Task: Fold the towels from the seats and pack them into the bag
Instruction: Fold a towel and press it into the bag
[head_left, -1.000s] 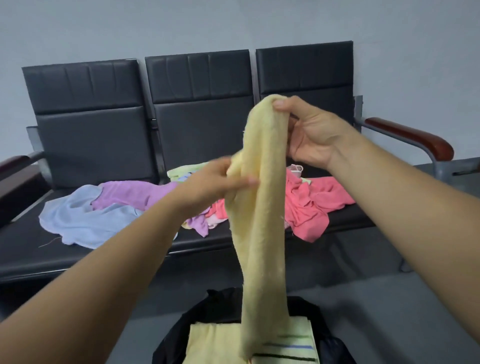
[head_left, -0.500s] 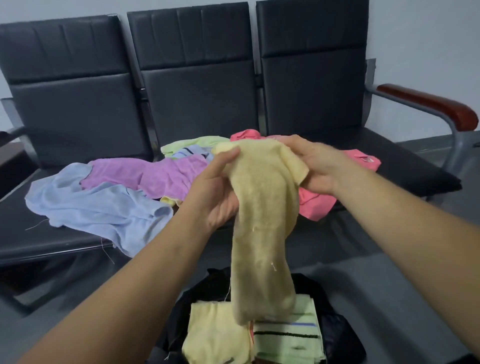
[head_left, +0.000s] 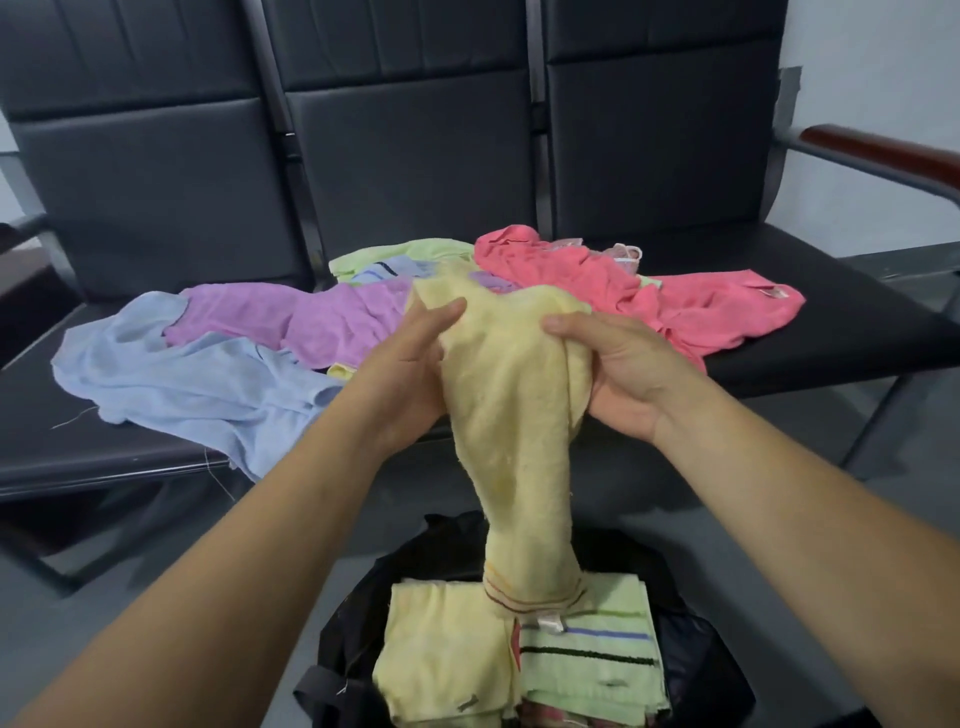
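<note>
Both of your hands are holding the yellow towel (head_left: 514, 415), which is up in the air between them.

- Left hand (head_left: 408, 374): grips the upper left side of the towel. The thumb lies on the front near the top edge, and the fingers are hidden behind the cloth.
- Right hand (head_left: 623, 379): grips the upper right side. The thumb presses across the front, with a bunched fold in the palm.
- The hands are close together, with only the bunched top of the towel between them.
- The towel hangs down from your hands as a narrow column. Its striped bottom hem touches the stack in the bag.

The bag (head_left: 696, 660) is black and open, and sits on the floor below your hands and nearer to you. Two folded piles lie in it side by side, touching:
- a folded yellow towel (head_left: 447, 654) on the left-hand side
- a green striped towel (head_left: 587, 654) on the right-hand side

The black seats (head_left: 857, 332) beyond your hands hold loose, unfolded towels:
- The blue towel (head_left: 197, 384) is left of your left hand and drapes over the front edge of the seat.
- The purple towel (head_left: 311, 327) is just beyond your left hand and overlaps the blue one.
- The pink towel (head_left: 691, 306) is beyond and to the right of your right hand.
- The light green towel (head_left: 410, 252) is furthest back, behind the top of the held towel. It is partly covered, and I can't tell how much of it is there.

A red-brown armrest (head_left: 883, 153) is far out to the right of your right hand.
</note>
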